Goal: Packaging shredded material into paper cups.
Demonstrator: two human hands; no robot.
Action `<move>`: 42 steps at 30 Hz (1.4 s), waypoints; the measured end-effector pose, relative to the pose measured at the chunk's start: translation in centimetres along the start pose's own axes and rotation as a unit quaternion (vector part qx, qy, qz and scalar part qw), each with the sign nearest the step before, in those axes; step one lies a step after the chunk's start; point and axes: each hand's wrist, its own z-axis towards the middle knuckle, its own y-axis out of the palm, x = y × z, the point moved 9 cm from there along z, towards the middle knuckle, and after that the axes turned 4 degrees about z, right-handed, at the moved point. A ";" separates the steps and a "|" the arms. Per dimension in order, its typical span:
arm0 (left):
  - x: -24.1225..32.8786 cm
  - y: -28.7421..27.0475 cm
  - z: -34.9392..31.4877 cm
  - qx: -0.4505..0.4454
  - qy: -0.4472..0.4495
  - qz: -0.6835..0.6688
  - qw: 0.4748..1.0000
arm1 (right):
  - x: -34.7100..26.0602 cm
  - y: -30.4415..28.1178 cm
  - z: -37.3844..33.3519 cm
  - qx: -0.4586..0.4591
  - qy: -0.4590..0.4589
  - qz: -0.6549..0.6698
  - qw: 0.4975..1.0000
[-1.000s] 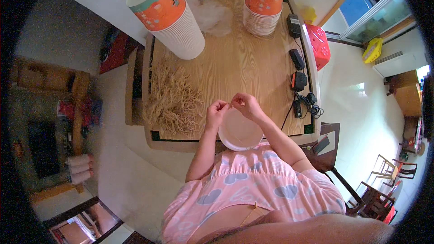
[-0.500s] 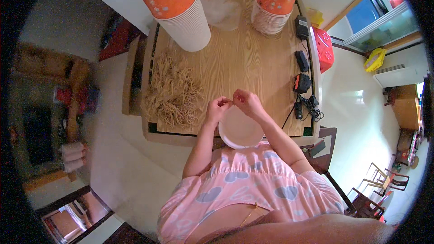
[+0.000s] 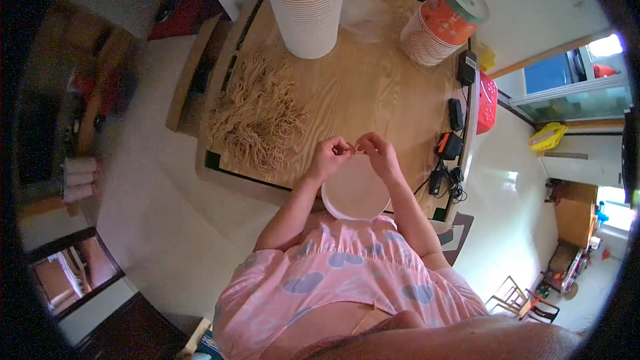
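Note:
A round white paper tub (image 3: 357, 190) stands at the table's near edge, close against my body, its pale inside or base facing up. Over its far rim my left hand (image 3: 331, 155) and my right hand (image 3: 378, 153) meet with fingertips pinched. Between them shows a short bit of tan cord (image 3: 354, 149), held by both hands; most of it is hidden by the fingers. Left of my hands lies a loose, tangled heap of the same tan cord (image 3: 260, 120).
At the back stand a tall stack of orange-and-white paper tubs (image 3: 310, 23) and a shorter stack (image 3: 433, 37). Along the right edge lie a black adapter (image 3: 467, 67), a black-and-orange battery (image 3: 449, 146) and tangled cables (image 3: 453, 183). A red plastic stool (image 3: 487, 103) stands beyond that edge.
My view has turned, so the table appears tilted. Both hands remain together over the tub's far rim; the fingers have shifted slightly, and the bit of cord between them shows more plainly.

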 end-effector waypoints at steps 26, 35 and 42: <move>2.1 0.5 -1.2 0.020 0.088 0.126 0.988 | 0.5 -0.9 -0.8 0.018 -0.024 -0.105 0.994; -0.3 0.2 -0.8 0.031 0.009 0.065 0.997 | -0.6 0.4 -1.3 -0.047 -0.046 -0.077 0.995; -0.5 0.2 -0.3 0.036 0.011 0.011 0.999 | -0.3 0.1 -1.2 -0.016 -0.065 -0.096 0.993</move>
